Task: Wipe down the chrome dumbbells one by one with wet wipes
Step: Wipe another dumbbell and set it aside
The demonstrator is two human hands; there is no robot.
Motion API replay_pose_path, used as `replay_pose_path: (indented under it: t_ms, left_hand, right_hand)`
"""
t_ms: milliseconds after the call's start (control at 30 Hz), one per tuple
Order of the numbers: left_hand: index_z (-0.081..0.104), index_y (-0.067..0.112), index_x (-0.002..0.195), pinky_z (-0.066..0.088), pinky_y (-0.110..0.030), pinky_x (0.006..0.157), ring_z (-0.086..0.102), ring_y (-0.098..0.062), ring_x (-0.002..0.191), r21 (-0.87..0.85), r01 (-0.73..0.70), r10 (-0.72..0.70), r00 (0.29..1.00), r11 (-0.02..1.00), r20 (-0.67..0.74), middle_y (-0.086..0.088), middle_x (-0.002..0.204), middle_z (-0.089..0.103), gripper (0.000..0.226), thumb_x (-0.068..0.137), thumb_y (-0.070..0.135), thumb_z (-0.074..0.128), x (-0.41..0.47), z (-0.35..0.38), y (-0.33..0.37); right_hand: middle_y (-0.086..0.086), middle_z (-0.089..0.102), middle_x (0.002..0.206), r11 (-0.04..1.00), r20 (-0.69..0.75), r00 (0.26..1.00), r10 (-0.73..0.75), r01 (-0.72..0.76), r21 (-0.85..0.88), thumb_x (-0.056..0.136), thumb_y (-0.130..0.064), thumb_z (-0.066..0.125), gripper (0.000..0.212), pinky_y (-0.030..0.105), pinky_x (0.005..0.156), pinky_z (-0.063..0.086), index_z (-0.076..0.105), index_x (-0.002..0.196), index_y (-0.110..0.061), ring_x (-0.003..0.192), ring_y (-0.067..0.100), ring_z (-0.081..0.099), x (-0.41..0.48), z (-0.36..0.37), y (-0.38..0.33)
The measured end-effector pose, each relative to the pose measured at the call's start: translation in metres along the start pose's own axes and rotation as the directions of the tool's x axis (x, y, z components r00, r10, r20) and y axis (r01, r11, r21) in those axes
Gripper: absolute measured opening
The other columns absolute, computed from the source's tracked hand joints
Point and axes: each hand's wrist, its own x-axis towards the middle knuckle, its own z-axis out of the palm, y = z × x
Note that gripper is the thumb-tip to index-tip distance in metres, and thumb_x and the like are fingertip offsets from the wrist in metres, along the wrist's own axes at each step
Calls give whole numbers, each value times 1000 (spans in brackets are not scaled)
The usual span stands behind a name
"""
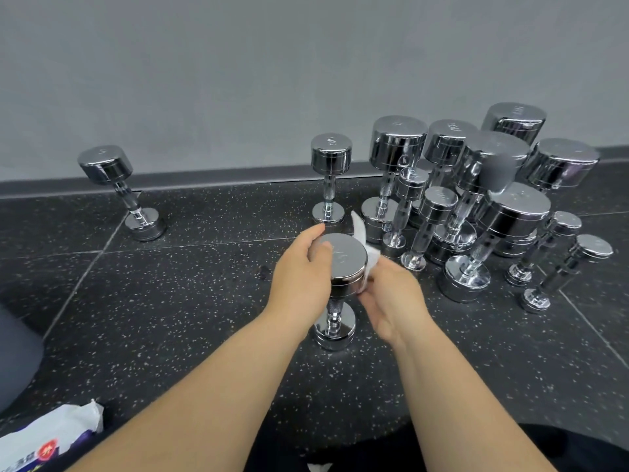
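Wipes pack [51,441] sits down at 7 o'clock, with a red round logo and print too blurry to read. Dead centre, a dumbbell [345,258] stands upright on the speckled floor [190,301]. Left grip [303,272] curls round its top head, and right grip [391,298] presses a bunched wipe [360,229] against the head's side. Farther back there's a stray dumbbell [105,166] at 10, a "KG"-stamped dumbbell [331,155] at 12, and a pile [517,206] at 2.

A black rubber floor flecked with white [190,301] is laid in large tiles with thin pale seams. It is met at the back by a dark grey skirting strip [221,177] under a plain matte grey wall [238,80]. A rounded grey shape [15,356] is cut off by the left edge, and black fabric [561,444] is seen at bottom right.
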Motion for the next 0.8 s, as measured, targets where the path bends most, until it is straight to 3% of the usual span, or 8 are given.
replay_pose_path:
  t_ms: [100,233,400,500,600,667,733,800]
  left_hand:
    - [54,34,138,35,-24,91,49,-5,115,-9,23,-23,1000,1000,8,15,137,55,37,103,31,42,2,0,-2]
    - [50,33,141,33,-22,94,47,-6,121,31,21,-22,1000,999,14,13,142,52,38,104,32,40,2,-1,-1]
    - [52,33,139,36,-9,75,53,-9,114,56,6,-9,999,998,37,13,130,58,37,104,31,39,3,-2,-4]
    - [50,31,142,35,-19,87,48,-6,115,64,-7,5,999,998,40,14,138,54,40,104,30,38,3,-2,-2]
    - [51,31,142,32,-21,94,46,-7,122,52,5,-6,1000,999,25,11,142,52,39,105,32,37,3,-3,-2]
    - [51,32,141,33,-22,95,46,-6,120,41,8,-10,999,999,45,11,142,53,39,105,32,37,2,-5,-1]
    - [51,32,141,33,-23,94,47,-7,120,35,7,-9,998,999,59,12,142,53,39,105,32,37,1,-6,-1]
    - [50,33,142,32,-22,95,46,-8,124,39,3,-6,998,999,59,12,143,51,40,105,33,37,0,-6,-2]
  right_hand:
    - [4,58,65,996,-28,996,-83,81,-38,87,-6,50,18,26,50,39,65,78,-8,54,14,46,-2,7,-13]
    - [-3,74,74,998,-8,999,-43,42,-48,98,-25,52,26,29,68,54,72,85,-14,69,12,66,-6,11,-2]
    - [-15,44,51,893,-115,902,-417,383,-237,101,-25,45,49,24,53,32,51,52,-27,49,5,37,-23,18,2]
    - [-19,46,52,839,-142,857,-496,430,-332,103,-27,41,42,20,54,33,50,62,-31,51,1,38,-32,17,20]
    - [-19,53,57,871,-205,863,-462,397,-289,104,-30,38,40,28,65,38,51,67,-24,56,0,43,-41,21,37]
    - [-35,60,89,829,-132,837,-531,481,-284,106,-33,34,30,20,83,43,63,95,-34,84,-13,55,-51,27,44]
    - [-39,45,131,816,-90,832,-547,505,-282,107,-31,32,36,8,102,32,47,139,-37,122,-19,42,-53,28,50]
    - [-32,58,116,865,-143,873,-467,418,-277,107,-30,31,33,10,94,39,55,126,-42,110,-8,54,-48,24,53]
